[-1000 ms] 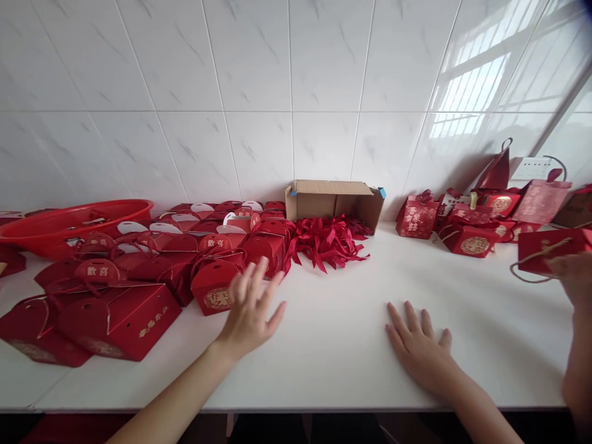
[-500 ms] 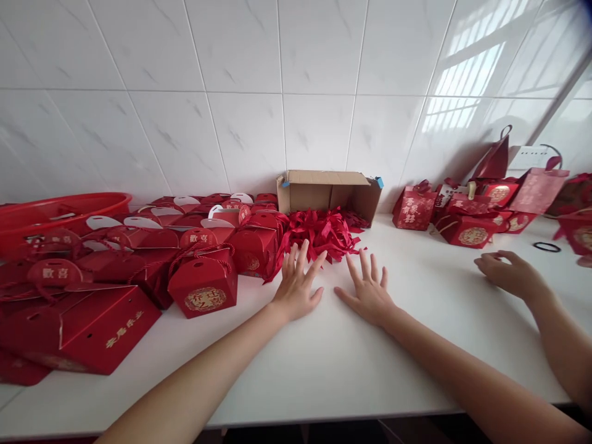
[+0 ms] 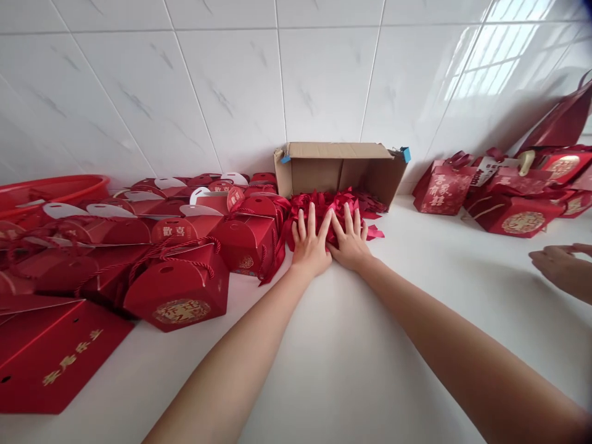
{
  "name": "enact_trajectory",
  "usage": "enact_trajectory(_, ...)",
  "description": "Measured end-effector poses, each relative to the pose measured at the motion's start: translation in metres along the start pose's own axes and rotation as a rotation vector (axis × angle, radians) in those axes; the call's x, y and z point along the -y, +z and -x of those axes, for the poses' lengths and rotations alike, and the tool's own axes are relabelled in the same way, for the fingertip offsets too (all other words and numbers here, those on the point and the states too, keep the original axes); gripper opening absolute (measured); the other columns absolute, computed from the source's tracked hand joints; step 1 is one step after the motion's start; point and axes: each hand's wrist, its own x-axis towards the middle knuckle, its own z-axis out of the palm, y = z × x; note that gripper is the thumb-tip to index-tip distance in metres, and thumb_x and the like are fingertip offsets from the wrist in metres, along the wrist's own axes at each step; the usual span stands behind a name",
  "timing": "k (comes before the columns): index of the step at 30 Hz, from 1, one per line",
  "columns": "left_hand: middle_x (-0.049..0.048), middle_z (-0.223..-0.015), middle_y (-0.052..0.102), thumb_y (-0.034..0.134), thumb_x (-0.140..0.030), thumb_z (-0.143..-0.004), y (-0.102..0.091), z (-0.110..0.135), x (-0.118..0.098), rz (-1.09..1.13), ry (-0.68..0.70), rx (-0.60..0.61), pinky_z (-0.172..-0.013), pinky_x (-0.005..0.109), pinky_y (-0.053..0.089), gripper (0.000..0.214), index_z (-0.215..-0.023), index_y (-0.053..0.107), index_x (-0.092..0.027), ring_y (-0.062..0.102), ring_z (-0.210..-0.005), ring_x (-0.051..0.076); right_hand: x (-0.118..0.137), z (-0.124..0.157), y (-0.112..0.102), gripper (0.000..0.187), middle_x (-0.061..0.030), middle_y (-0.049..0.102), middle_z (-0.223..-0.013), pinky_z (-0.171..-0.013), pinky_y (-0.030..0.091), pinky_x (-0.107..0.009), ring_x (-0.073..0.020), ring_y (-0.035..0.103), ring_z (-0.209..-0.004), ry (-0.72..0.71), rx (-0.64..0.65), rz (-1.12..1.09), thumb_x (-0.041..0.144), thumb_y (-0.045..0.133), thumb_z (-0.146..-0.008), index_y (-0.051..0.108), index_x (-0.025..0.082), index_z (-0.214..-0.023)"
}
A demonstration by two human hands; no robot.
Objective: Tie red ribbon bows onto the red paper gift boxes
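Head view: a white tiled wall (image 3: 231, 92) behind a white tabletop (image 3: 351, 370).
Left of tabletop: a crowd of red paper gift boxes with cord handles (image 3: 178, 290), close-packed, and a red plastic basin (image 3: 50, 188) behind them.
Right of tabletop: red paper gift bags (image 3: 513, 197), well apart from the boxes.
Against the wall: a brown cardboard box (image 3: 340, 166) lying on its side, mouth toward the camera.
Ribbon: a heap of red satin ribbon (image 3: 324, 200) spilling from the carton's mouth, just beside the gift boxes.
Hands: left hand (image 3: 311, 243) and right hand (image 3: 350, 240) lie palm down, fingers spread, side by side and touching, fingertips on the heap's near edge, gripping nothing.
Change: half a second ago both were short of the ribbon and apart; now they meet on it.
Co-worker: another person's hand (image 3: 557, 268) hovers at the right edge.
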Motion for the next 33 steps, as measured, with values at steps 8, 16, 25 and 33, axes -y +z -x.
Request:
enact_trajectory(8, 0.0055, -0.158, -0.009, 0.055, -0.010, -0.069, 0.023, -0.043, 0.013, -0.009, -0.060, 0.046, -0.112, 0.059, 0.011, 0.095, -0.149, 0.007, -0.029, -0.009, -0.143, 0.036, -0.010, -0.047, 0.018, 0.085, -0.0053, -0.016, -0.156, -0.107, 0.010, -0.063, -0.0406, -0.015, -0.139, -0.012, 0.021, -0.078, 0.022, 0.054, -0.076, 0.012, 0.030, -0.149)
enact_trajectory(16, 0.0074, -0.158, -0.008, 0.053, -0.022, -0.074, 0.038, -0.078, 0.025, 0.019, -0.199, 0.212, -0.112, 0.056, 0.014, 0.089, -0.149, 0.005, -0.024, -0.002, -0.144, 0.035, -0.017, -0.079, 0.027, 0.054, -0.0115, 0.042, -0.140, -0.101, 0.030, -0.056, -0.0339, 0.035, -0.128, 0.004, 0.111, -0.098, 0.025, 0.052, -0.079, 0.048, 0.024, -0.132)
enact_trajectory(25, 0.0156, -0.132, 0.047, 0.048, -0.021, -0.077, 0.038, -0.079, 0.032, 0.023, -0.146, 0.247, -0.102, 0.057, 0.033, 0.053, -0.130, 0.048, -0.020, 0.040, -0.124, 0.038, -0.023, -0.091, 0.029, 0.014, -0.0082, 0.065, -0.083, -0.081, 0.043, -0.044, -0.0290, 0.056, -0.086, 0.068, 0.050, -0.279, 0.031, 0.057, -0.068, 0.061, 0.019, -0.073)
enact_trajectory(33, 0.0144, -0.124, 0.053, 0.050, -0.019, -0.077, 0.037, -0.076, 0.030, 0.025, -0.103, 0.217, -0.098, 0.053, 0.036, 0.050, -0.127, 0.048, -0.020, 0.043, -0.118, 0.036, -0.027, -0.088, 0.024, 0.020, 0.0039, 0.044, -0.050, -0.054, 0.036, -0.026, -0.0127, 0.043, -0.054, 0.097, 0.065, -0.726, 0.031, 0.056, -0.059, 0.043, 0.019, -0.051)
